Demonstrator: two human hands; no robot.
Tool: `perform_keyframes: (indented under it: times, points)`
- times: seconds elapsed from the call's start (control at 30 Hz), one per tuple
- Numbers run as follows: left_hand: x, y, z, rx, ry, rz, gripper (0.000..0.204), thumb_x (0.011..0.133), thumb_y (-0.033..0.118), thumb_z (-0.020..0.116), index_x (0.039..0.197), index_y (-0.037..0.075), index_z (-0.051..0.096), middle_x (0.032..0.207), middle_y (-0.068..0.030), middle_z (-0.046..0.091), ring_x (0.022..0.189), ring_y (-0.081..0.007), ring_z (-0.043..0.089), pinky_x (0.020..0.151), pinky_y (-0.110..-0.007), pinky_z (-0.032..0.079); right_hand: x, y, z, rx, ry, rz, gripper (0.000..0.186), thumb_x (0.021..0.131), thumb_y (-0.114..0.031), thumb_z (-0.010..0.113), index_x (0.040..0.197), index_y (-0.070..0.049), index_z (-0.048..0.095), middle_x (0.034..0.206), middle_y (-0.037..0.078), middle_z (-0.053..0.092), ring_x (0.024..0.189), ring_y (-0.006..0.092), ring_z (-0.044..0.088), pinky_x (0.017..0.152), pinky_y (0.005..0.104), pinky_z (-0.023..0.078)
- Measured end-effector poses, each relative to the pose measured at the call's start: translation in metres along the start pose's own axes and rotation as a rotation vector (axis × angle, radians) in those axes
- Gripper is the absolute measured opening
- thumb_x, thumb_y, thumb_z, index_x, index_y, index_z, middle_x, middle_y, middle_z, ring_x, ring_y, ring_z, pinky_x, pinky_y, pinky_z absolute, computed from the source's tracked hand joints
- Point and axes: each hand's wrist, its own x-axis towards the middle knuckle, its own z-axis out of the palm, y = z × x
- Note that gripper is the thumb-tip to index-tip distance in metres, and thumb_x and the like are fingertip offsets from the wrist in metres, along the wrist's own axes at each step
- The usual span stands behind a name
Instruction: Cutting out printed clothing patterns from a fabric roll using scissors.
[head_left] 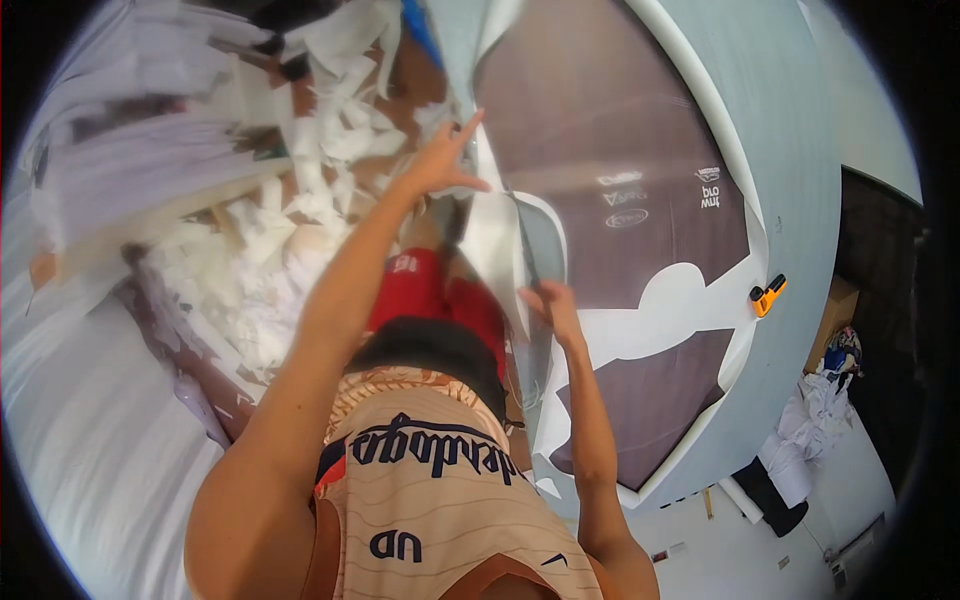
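Left hand grip open on white film; right hand grip pinching film edge.

One head-worn fisheye view looks steeply down, close over what seems the wearer's torso.

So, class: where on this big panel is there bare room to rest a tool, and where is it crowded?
Bare: the grey border beside the orange cutter and the brown sheet. Crowded: white scraps left of the left hand; peeled film by the right hand.

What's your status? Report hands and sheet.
Left hand open, fingertips on sheet edge. Right hand pinching sheet lower down. Scraps piled left; orange cutter right.
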Motion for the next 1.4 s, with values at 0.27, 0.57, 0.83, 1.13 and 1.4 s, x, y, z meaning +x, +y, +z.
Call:
perform_keyframes:
  times: [0.27,0.57,0.83,1.13,1.4]
  points:
    - [0.001,-0.001,0.000,-0.005,-0.062,-0.038,0.137,0.062,0.054,0.095,0.168,0.033,0.010,0.152,-0.0321,0.037,0.140,-0.0497,0.043,0.114,-0.048,0.041,0.010,0.001,0.011,0.095,0.054,0.012,0.036,0.088,-0.031,0.085,0.072,-0.008,0.062,0.054,-0.005,0.049,0.046,0.0042,0.043,0.043,0.0232,0.032]
    - [0.003,-0.003,0.006,-0.024,-0.068,-0.047,0.137,0.064,0.054,0.095,0.168,0.033,0.009,0.152,-0.0301,0.039,0.136,-0.0471,0.047,0.111,-0.046,0.043,0.021,-0.008,0.018,0.020,0.083,0.036,0.038,0.085,-0.034,0.087,0.071,-0.008,0.063,0.054,-0.006,0.049,0.046,0.0042,0.042,0.043,0.0234,0.030]
    - [0.007,-0.008,0.004,-0.031,-0.104,-0.043,0.138,0.064,0.055,0.094,0.168,0.029,0.008,0.150,-0.0309,0.040,0.135,-0.0473,0.048,0.110,-0.046,0.043,0.026,-0.013,0.026,0.021,0.130,0.048,0.039,0.084,-0.034,0.088,0.070,-0.007,0.064,0.053,-0.006,0.049,0.044,0.0042,0.041,0.042,0.0238,0.030]
    - [0.010,-0.004,0.005,-0.044,-0.097,-0.061,0.143,0.064,0.057,0.093,0.168,0.023,0.001,0.155,-0.0312,0.036,0.143,-0.0485,0.040,0.114,-0.048,0.040,0.055,-0.021,0.022,0.071,0.113,0.037,0.038,0.084,-0.035,0.088,0.072,-0.006,0.066,0.054,-0.005,0.052,0.045,0.0038,0.043,0.043,0.0231,0.030]
    - [0.008,-0.015,0.004,-0.053,-0.024,-0.020,0.150,0.062,0.061,0.092,0.167,0.016,-0.005,0.153,-0.0316,0.038,0.142,-0.0489,0.042,0.114,-0.049,0.039,0.071,-0.056,0.026,0.027,0.096,0.016,0.038,0.084,-0.034,0.088,0.072,-0.005,0.067,0.054,-0.004,0.053,0.044,0.0042,0.043,0.042,0.0236,0.031]
